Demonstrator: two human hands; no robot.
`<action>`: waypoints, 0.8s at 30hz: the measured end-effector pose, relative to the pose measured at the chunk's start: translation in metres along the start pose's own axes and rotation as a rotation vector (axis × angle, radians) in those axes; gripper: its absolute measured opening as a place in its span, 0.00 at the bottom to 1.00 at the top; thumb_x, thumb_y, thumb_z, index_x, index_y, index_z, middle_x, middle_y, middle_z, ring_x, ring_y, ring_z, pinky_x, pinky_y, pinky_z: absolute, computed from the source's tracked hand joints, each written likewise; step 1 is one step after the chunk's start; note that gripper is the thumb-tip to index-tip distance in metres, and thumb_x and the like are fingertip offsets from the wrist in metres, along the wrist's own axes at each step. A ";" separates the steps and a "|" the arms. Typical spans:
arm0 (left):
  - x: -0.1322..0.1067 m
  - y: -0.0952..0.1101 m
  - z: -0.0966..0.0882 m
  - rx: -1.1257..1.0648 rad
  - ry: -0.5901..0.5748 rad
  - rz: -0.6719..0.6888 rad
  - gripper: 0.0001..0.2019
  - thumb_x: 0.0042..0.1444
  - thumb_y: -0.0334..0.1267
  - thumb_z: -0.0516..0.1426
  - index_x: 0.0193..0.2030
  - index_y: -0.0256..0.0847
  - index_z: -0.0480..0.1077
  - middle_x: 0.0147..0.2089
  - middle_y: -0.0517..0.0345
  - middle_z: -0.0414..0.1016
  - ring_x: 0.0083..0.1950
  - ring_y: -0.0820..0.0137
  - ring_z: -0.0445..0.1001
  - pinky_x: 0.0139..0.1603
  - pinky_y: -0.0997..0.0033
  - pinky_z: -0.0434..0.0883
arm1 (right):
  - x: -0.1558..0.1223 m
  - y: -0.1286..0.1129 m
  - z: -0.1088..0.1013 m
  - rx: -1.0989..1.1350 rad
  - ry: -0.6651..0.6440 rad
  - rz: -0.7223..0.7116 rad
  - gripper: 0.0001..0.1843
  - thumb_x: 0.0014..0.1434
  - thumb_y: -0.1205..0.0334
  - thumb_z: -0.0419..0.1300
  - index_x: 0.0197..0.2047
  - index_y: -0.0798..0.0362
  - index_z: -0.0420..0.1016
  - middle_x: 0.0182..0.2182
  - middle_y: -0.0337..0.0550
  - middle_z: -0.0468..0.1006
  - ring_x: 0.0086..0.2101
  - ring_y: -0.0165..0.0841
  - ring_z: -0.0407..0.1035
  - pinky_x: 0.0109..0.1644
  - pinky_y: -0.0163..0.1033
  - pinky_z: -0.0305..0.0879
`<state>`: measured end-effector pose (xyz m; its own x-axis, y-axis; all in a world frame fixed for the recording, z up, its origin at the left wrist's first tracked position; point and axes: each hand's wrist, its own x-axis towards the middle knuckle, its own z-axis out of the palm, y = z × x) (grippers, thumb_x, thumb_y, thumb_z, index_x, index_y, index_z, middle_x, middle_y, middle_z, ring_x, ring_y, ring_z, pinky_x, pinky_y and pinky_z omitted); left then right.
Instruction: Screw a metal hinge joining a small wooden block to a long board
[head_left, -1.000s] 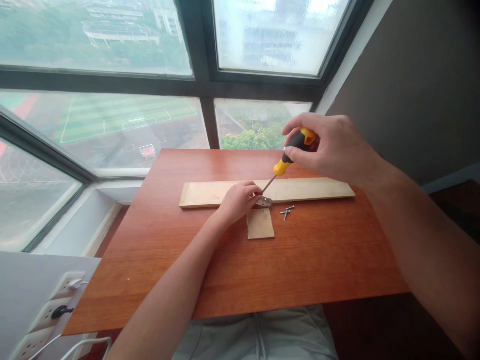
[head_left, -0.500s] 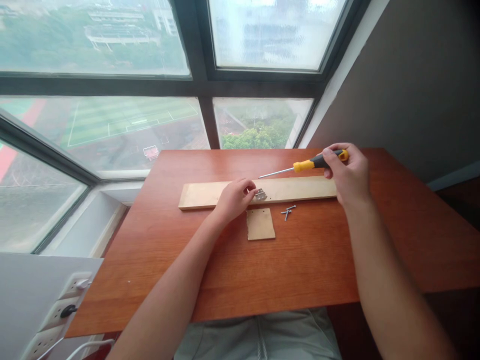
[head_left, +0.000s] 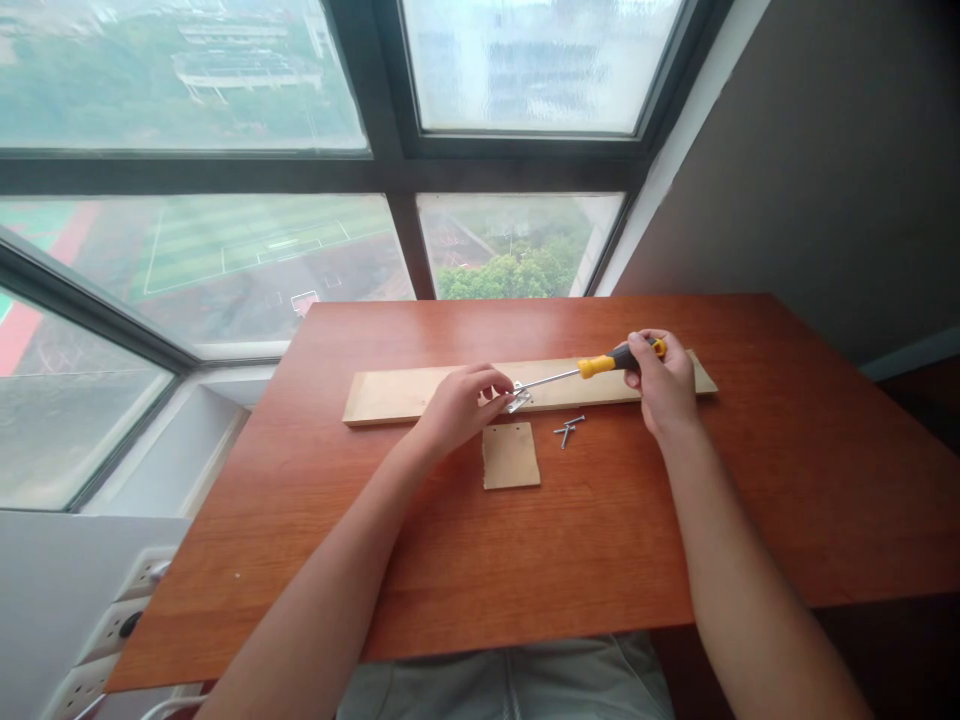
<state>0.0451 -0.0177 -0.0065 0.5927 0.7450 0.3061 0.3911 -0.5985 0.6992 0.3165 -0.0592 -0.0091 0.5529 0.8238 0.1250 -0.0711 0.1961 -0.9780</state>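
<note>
My left hand (head_left: 466,400) pinches at the left edge of a small silver hinge (head_left: 518,402), which lies on a long pale wooden board (head_left: 397,394). Whether a screw is also between the fingertips is too small to tell. My right hand (head_left: 664,382) is wrapped round the yellow and black handle of a screwdriver (head_left: 597,366). Its shaft points left and slightly down, and the tip reaches the hinge beside my left fingertips. A small square wooden piece (head_left: 511,456) with holes near its far edge lies in front of the board.
Several loose screws (head_left: 568,430) lie right of the square piece. Everything rests on a reddish-brown table (head_left: 600,540). Windows (head_left: 517,245) stand behind it, a grey wall is at the right, and wall sockets (head_left: 112,635) are at the lower left.
My right hand has moved left and down, bringing the screwdriver tip from above the board to the hinge. My left hand stays at the hinge. The view has shifted slightly.
</note>
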 end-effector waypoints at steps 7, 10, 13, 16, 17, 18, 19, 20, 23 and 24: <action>0.000 0.010 -0.002 -0.082 0.024 -0.013 0.07 0.62 0.37 0.57 0.38 0.39 0.74 0.36 0.56 0.77 0.34 0.72 0.72 0.35 0.73 0.69 | 0.008 0.003 -0.009 0.078 0.114 -0.006 0.15 0.49 0.55 0.69 0.33 0.51 0.68 0.25 0.32 0.70 0.18 0.21 0.57 0.17 0.29 0.49; 0.000 0.017 0.004 -0.079 0.030 -0.013 0.06 0.62 0.36 0.56 0.37 0.39 0.74 0.35 0.56 0.78 0.34 0.73 0.72 0.36 0.73 0.69 | 0.012 0.008 -0.013 0.116 0.161 0.021 0.16 0.48 0.55 0.69 0.33 0.51 0.66 0.25 0.31 0.69 0.17 0.19 0.55 0.16 0.28 0.48; 0.002 0.029 0.015 0.002 0.010 0.023 0.04 0.61 0.34 0.58 0.36 0.39 0.74 0.37 0.55 0.76 0.36 0.71 0.72 0.36 0.73 0.69 | 0.016 0.013 -0.014 0.133 0.176 0.060 0.16 0.47 0.55 0.69 0.33 0.52 0.66 0.23 0.29 0.67 0.15 0.19 0.55 0.15 0.28 0.47; 0.007 0.041 0.028 0.090 -0.071 0.054 0.04 0.60 0.34 0.58 0.37 0.40 0.74 0.40 0.54 0.75 0.38 0.70 0.73 0.37 0.72 0.70 | 0.017 0.017 -0.012 0.140 0.184 0.085 0.16 0.46 0.55 0.69 0.32 0.52 0.66 0.22 0.28 0.67 0.14 0.18 0.54 0.14 0.27 0.46; 0.009 0.044 0.032 0.135 -0.106 0.063 0.04 0.60 0.34 0.58 0.37 0.40 0.75 0.40 0.53 0.75 0.38 0.69 0.73 0.38 0.71 0.70 | 0.018 0.018 -0.011 0.143 0.186 0.092 0.17 0.46 0.56 0.69 0.32 0.52 0.66 0.22 0.28 0.66 0.14 0.18 0.54 0.14 0.27 0.46; 0.010 0.047 0.036 0.188 -0.146 0.070 0.05 0.60 0.34 0.58 0.36 0.39 0.75 0.39 0.53 0.75 0.39 0.68 0.73 0.39 0.70 0.70 | 0.018 0.018 -0.011 0.146 0.189 0.099 0.17 0.46 0.56 0.69 0.32 0.52 0.66 0.22 0.28 0.66 0.14 0.18 0.54 0.14 0.27 0.46; 0.011 0.050 0.039 0.243 -0.188 0.075 0.05 0.60 0.35 0.58 0.35 0.39 0.76 0.39 0.53 0.75 0.39 0.67 0.73 0.41 0.68 0.71 | 0.018 0.018 -0.011 0.151 0.191 0.104 0.17 0.45 0.56 0.69 0.32 0.52 0.66 0.22 0.28 0.67 0.14 0.18 0.54 0.14 0.27 0.46; 0.011 0.052 0.042 0.297 -0.226 0.076 0.06 0.60 0.36 0.58 0.35 0.40 0.76 0.39 0.52 0.75 0.39 0.66 0.73 0.42 0.66 0.71 | 0.018 0.018 -0.010 0.156 0.195 0.109 0.17 0.45 0.56 0.69 0.32 0.52 0.66 0.22 0.28 0.67 0.14 0.18 0.54 0.14 0.27 0.46; 0.008 0.055 0.047 0.421 -0.283 0.059 0.07 0.62 0.38 0.57 0.37 0.40 0.76 0.40 0.51 0.75 0.40 0.64 0.73 0.44 0.62 0.70 | 0.018 0.017 -0.010 0.170 0.205 0.123 0.17 0.45 0.56 0.69 0.32 0.51 0.66 0.22 0.28 0.66 0.15 0.18 0.55 0.15 0.26 0.47; 0.007 0.055 0.048 0.452 -0.277 0.050 0.07 0.62 0.38 0.57 0.39 0.40 0.76 0.41 0.51 0.75 0.41 0.63 0.73 0.45 0.61 0.70 | 0.018 0.017 -0.010 0.173 0.207 0.128 0.17 0.45 0.56 0.69 0.32 0.51 0.66 0.22 0.28 0.67 0.15 0.18 0.55 0.15 0.26 0.47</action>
<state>0.1042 -0.0599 0.0036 0.7585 0.6428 0.1071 0.5855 -0.7445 0.3209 0.3338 -0.0468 -0.0251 0.6868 0.7250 -0.0514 -0.2818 0.2004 -0.9383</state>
